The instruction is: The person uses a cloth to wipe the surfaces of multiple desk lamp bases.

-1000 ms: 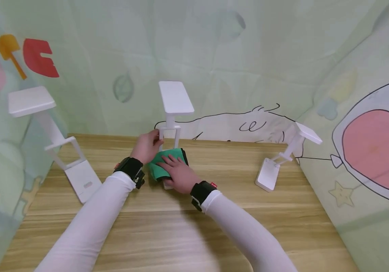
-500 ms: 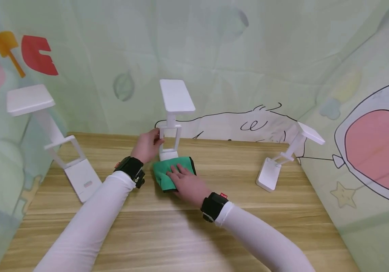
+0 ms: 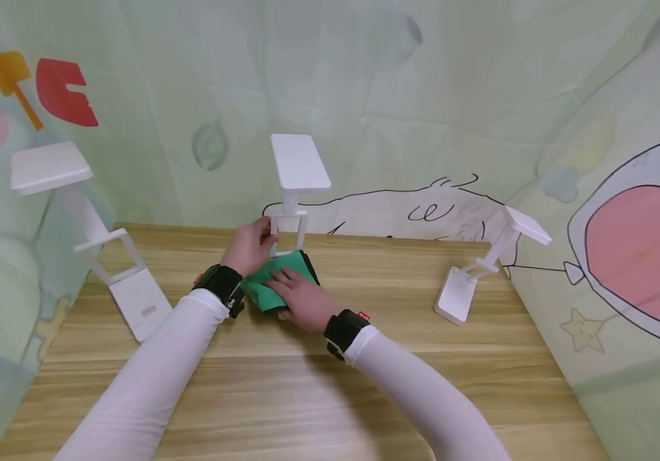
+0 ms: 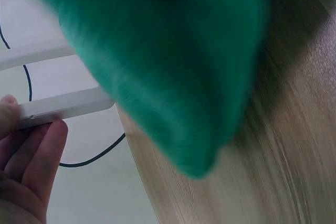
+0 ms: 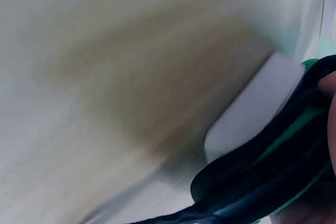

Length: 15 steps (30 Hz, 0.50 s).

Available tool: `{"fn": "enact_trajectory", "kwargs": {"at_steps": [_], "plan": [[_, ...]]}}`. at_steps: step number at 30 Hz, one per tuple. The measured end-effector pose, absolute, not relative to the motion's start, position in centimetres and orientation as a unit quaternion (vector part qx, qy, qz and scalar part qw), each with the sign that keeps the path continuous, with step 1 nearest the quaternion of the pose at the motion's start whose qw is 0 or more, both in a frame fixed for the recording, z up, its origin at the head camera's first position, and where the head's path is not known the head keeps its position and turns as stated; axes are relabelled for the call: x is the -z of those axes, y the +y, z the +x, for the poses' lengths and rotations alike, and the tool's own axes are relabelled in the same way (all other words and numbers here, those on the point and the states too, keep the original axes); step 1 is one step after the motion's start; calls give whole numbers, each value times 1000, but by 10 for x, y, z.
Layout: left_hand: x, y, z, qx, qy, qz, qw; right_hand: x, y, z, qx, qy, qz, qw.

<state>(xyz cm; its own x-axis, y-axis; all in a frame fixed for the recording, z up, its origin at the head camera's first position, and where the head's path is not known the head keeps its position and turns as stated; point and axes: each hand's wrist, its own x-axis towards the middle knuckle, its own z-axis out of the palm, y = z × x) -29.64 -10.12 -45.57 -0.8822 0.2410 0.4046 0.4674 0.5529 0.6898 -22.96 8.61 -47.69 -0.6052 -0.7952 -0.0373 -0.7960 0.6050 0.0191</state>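
Three white lamps stand on a wood-grain desk (image 3: 399,314), one to the left, one in the middle and one to the right. The left hand (image 3: 247,248) holds the middle lamp (image 3: 301,163), its thumb and fingers pinching the left-hand post (image 4: 79,103) of the open frame between base and head; the left wrist view confirms thumb on one side of the post and fingers on the other.

The right hand (image 3: 306,304) lies with fingers extended and somewhat spread on top of a green cloth (image 3: 257,291) with black edging, pressing it over the base of the middle lamp. The cloth conceals most of that base in the head view; in the right wrist view one end of a white base (image 5: 249,108) projects beside the dark folds. A blurred corner of the cloth fills much of the left wrist view.

The left lamp (image 3: 141,304) is upright, its base near the left forearm. The right lamp (image 3: 455,296) stands well apart from both hands, its head tilted. Each wrist carries a black strap (image 3: 344,330) over a white sleeve (image 3: 145,371). Behind the desk hangs a pale green printed backdrop (image 3: 364,83)
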Motion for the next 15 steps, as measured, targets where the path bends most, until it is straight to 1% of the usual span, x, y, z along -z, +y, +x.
{"fn": "enact_trajectory", "kwargs": {"at_steps": [6, 10, 12, 15], "plan": [[456, -104, -298, 424, -869, -204, 155, 470, 89, -230, -6, 912, -408, 30], [456, -101, -298, 428, -865, -207, 157, 465, 93, -219, -47, 919, -390, 19], [456, -99, -298, 429, -864, -212, 152, 462, 94, -211, -75, 918, -390, 7], [459, -102, -295, 427, -869, -209, 141, 459, 91, -199, -98, 904, -416, 4]]}}
